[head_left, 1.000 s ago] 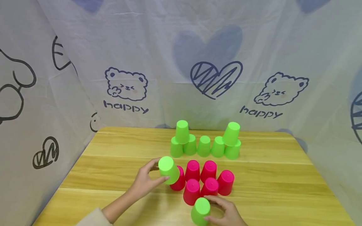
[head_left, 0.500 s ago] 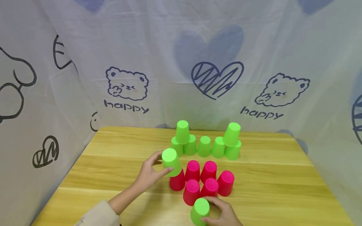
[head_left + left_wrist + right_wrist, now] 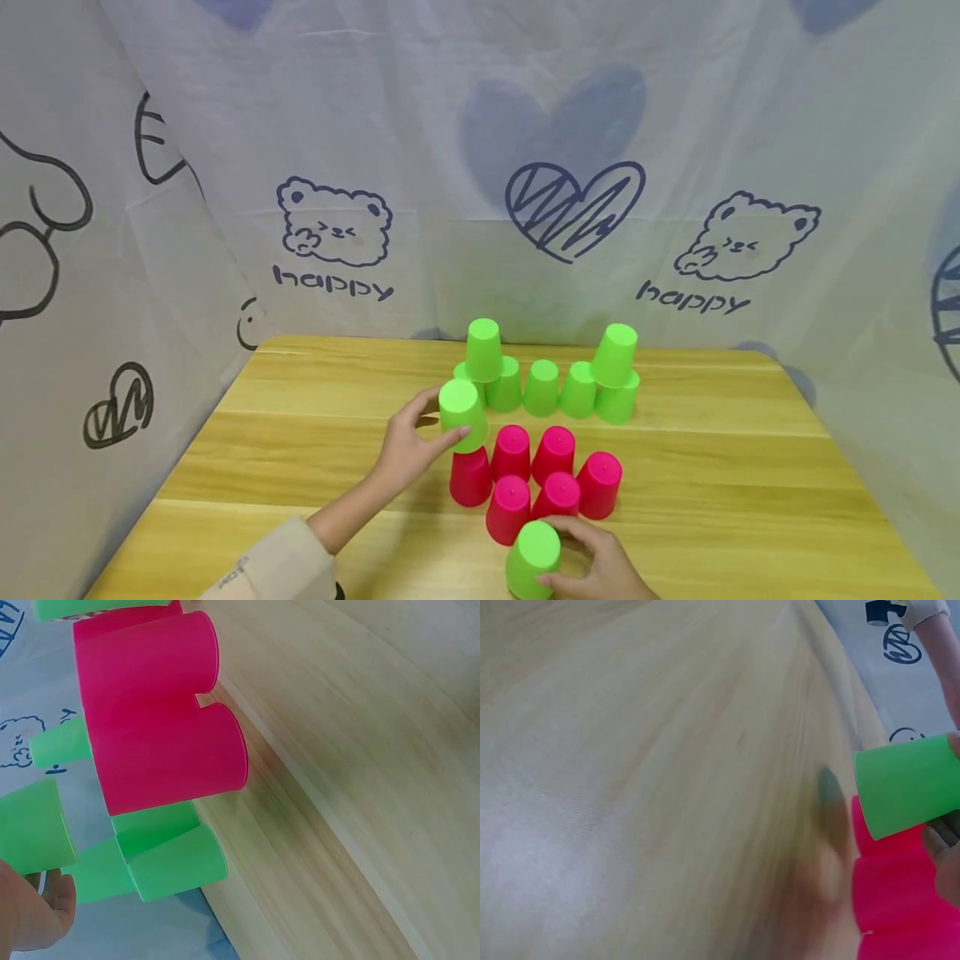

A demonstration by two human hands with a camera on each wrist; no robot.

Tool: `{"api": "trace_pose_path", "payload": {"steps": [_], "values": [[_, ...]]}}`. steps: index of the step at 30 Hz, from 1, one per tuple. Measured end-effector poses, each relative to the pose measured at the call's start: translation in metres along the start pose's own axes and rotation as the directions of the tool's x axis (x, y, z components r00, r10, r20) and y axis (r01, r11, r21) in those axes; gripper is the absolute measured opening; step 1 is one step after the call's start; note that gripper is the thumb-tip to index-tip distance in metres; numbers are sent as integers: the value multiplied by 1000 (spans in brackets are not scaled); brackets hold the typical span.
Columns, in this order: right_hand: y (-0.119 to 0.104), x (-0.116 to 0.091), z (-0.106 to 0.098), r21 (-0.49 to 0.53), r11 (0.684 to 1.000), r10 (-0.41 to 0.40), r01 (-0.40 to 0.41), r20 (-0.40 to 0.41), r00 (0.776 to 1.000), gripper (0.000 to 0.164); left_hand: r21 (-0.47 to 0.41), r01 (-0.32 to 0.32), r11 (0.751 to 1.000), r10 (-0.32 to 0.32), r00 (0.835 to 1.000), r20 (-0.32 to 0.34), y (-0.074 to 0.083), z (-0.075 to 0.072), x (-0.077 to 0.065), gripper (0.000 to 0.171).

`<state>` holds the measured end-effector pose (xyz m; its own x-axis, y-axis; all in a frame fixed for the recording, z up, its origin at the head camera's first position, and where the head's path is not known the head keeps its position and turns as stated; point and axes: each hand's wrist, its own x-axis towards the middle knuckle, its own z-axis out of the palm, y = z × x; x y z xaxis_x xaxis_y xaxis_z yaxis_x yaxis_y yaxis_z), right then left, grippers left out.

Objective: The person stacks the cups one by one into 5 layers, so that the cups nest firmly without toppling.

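My left hand point(image 3: 408, 446) grips an upside-down green cup point(image 3: 459, 408) between thumb and fingers, held up just over the leftmost red cup point(image 3: 470, 482). In the left wrist view the same green cup point(image 3: 34, 829) shows at the left edge, in the fingers. At the front, my right hand point(image 3: 600, 562) holds another inverted green cup point(image 3: 529, 562) by its side, close before the red cups. The right wrist view has this green cup point(image 3: 907, 784) raised off the wood, its shadow apart from it. Several red cups stand mouth down, grouped mid-table.
Behind the red cups runs a row of inverted green cups point(image 3: 541, 390). Two more green cups, one at the left point(image 3: 483, 350) and a tilted green cup point(image 3: 615, 356) at the right, sit on top of it. A printed cloth point(image 3: 442, 167) hangs behind the wooden table point(image 3: 300, 417).
My left hand has moved its green cup up and slightly right, away from me, uncovering more of the leftmost red cup. The right hand and its cup have hardly moved.
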<state>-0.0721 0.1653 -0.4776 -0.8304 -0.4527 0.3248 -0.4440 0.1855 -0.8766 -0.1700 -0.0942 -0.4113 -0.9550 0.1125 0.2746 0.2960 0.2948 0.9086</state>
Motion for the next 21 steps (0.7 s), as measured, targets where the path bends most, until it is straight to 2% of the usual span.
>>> {"api": "trace_pose_path", "payload": {"steps": [6, 14, 21], "values": [[-17, 4, -8, 69, 998, 8, -10, 35, 999, 46, 11, -34, 999, 34, 999, 23, -2, 5, 1, 52], [-32, 14, -21, 45, 987, -155, 155, -2, 988, 53, 21, -44, 999, 44, 999, 26, -3, 9, 3, 51], [-42, 18, -28, 17, 990, -137, 138, -57, 989, 53, 17, -51, 999, 50, 998, 30, -3, 12, 4, 52]]}}
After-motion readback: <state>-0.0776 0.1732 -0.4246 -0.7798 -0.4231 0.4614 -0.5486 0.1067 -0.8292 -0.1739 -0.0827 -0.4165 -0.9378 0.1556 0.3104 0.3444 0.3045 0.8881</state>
